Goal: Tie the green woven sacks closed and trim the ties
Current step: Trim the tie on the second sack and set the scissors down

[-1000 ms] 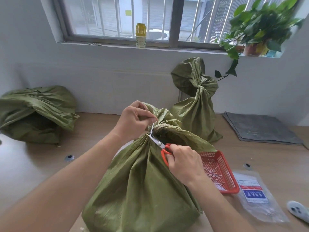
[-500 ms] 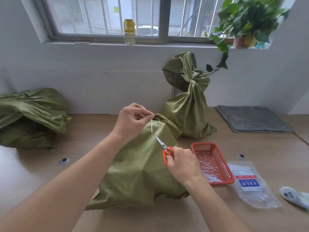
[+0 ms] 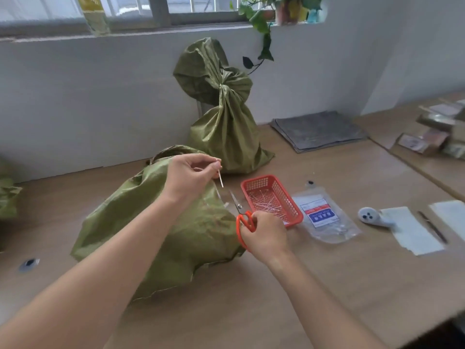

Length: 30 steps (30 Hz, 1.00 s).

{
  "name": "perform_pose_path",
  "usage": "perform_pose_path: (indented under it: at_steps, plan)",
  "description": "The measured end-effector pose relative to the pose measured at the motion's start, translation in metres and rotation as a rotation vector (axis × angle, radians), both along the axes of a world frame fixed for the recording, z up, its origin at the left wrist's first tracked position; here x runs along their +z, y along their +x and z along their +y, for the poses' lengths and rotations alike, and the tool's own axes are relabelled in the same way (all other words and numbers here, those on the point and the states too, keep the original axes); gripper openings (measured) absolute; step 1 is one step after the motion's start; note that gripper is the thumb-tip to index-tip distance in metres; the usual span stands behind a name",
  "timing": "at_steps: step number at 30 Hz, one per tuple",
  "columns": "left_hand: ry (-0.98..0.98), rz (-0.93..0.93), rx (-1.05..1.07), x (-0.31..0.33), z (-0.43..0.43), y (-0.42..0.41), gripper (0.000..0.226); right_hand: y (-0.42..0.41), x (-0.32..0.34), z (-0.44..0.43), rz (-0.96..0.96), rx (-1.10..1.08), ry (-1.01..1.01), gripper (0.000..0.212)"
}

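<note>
A green woven sack [image 3: 161, 222] lies slumped on the wooden table in front of me. My left hand [image 3: 191, 175] is raised over it and pinches a short white piece of tie [image 3: 221, 178] that hangs free from the fingertips. My right hand [image 3: 264, 234] grips the orange-handled scissors [image 3: 242, 216], blades pointing up and away, just right of the sack. A second green sack [image 3: 224, 114], tied at the neck, stands upright against the wall behind.
A red plastic basket [image 3: 294, 217] holding several white ties sits right of the scissors. Beside it lie a clear labelled bag [image 3: 324, 217], a white device [image 3: 370, 216], paper sheets [image 3: 412, 230] and a grey folded cloth [image 3: 317, 129]. Another green sack [image 3: 7, 197] shows at the left edge.
The tie end has come away from the sack and stays pinched in my left hand. The sack has slumped down, the scissors have drawn back to the right, and the view has swung right.
</note>
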State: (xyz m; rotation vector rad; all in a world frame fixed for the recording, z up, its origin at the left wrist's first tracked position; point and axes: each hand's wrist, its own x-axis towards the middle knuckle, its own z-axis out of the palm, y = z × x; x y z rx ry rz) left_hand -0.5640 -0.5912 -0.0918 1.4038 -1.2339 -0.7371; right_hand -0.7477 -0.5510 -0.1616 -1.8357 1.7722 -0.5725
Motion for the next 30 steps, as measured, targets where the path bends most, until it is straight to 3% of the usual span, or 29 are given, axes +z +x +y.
perform_pose_path:
  at_steps: [10,13,15,18,21,23,30]
  plan:
    - [0.129,0.002,0.054,-0.056,-0.055,-0.128,0.003,-0.132,-0.05,-0.026,0.055,0.103,0.16,0.017]
    - [0.184,0.055,0.128,-0.073,-0.071,-0.157,0.003,-0.161,-0.066,-0.032,0.071,0.115,0.222,0.027]
    - [0.233,0.119,0.15,-0.085,-0.08,-0.174,0.005,-0.177,-0.081,-0.037,0.122,0.127,0.268,0.008]
    - [0.317,0.181,0.195,-0.109,-0.095,-0.187,0.006,-0.191,-0.104,-0.043,0.164,0.152,0.337,0.003]
    - [0.388,0.225,0.219,-0.133,-0.111,-0.198,0.006,-0.201,-0.13,-0.048,0.133,0.13,0.39,0.024]
    - [0.42,0.218,0.246,-0.147,-0.121,-0.205,0.009,-0.207,-0.147,-0.051,0.145,0.099,0.404,0.009]
    - [0.594,0.18,0.333,-0.196,-0.136,-0.209,0.017,-0.224,-0.201,-0.055,0.143,0.045,0.471,0.021]
